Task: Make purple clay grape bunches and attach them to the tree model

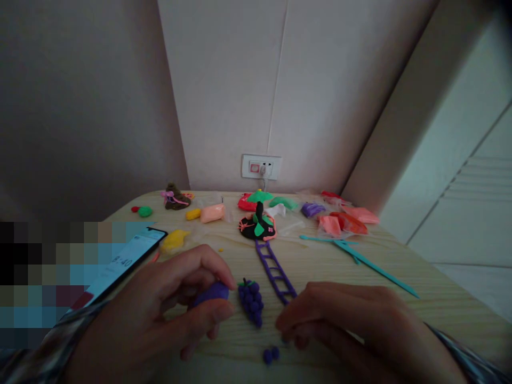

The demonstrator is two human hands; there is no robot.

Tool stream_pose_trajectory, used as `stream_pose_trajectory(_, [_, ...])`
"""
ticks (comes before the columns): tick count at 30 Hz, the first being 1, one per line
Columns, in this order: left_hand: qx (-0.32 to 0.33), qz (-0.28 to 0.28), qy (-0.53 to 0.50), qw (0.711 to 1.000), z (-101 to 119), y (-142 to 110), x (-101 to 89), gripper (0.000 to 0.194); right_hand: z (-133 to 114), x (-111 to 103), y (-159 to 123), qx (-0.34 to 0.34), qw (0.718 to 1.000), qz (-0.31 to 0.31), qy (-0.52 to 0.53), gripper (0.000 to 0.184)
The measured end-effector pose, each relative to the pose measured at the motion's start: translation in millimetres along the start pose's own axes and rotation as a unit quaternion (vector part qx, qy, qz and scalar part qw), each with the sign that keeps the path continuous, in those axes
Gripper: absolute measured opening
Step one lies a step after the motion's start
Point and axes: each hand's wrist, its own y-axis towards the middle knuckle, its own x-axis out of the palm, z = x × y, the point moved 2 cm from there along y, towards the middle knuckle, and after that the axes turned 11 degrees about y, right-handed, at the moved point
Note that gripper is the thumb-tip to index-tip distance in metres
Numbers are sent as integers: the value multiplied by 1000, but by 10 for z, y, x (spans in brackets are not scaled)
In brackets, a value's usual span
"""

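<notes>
My left hand (168,304) curls its fingers and thumb around a lump of purple clay (214,292). Just right of it lies a bunch of grapes made of purple clay balls (250,303), with a green and dark stem at its top. My right hand (344,320) is low over the table, fingers closed together and pointing left. A small dark bluish bit shows by its fingertips, too hidden to make out. Two loose purple clay balls (271,354) rest on the table left of those fingertips. A purple clay ladder (276,273) runs up behind the right hand.
A black clay piece with green leaves (258,226) stands beyond the ladder. Bagged clay (342,221) in several colours lies along the back. Turquoise modelling tools (380,269) are at right, a phone (120,266) at left. A brown clay piece (175,197) sits back left.
</notes>
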Motion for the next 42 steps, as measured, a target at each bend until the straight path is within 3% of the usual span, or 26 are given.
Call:
stream_pose_trajectory(2, [9,3,-1,1000,39,10,3,9,-8,-3,11,-9,1000,3,9,16])
stream_pose_trajectory(7, [5,14,35,999,108,-11,5,11,-23,-3,19,48,999,-2,-9,23])
stream_pose_trajectory(10, [-1,31,50,998,163,-29,31,7,-28,4,-5,23,1000,-6,-3,24])
stream_pose_trajectory(14, [-38,59,57,996,213,-15,57,5,4,15,-27,-21,999,39,0,19])
stream_pose_trajectory(18, [1,30,56,998,223,16,45,7,-3,37,-38,-28,999,33,-16,27])
stream_pose_trajectory(20, [19,17,57,998,217,16,36,7,-32,40,-39,-24,999,12,-17,22])
stream_pose_trajectory(24, [22,34,76,996,202,0,31,5,-65,39,-31,-11,999,12,-40,18])
stream_pose_trajectory(30, [97,42,105,989,171,-9,17,12,-39,48,-47,1,999,-6,-31,17])
stream_pose_trajectory(35, [92,47,135,985,150,-25,13,3,-52,56,-38,-22,998,-16,-60,15])
stream_pose_trajectory(39, [85,46,164,982,151,-20,12,3,-56,70,-31,8,998,-20,-57,26])
stream_pose_trajectory(42, [72,47,162,983,155,-10,6,4,-72,53,-34,19,998,-28,-45,22])
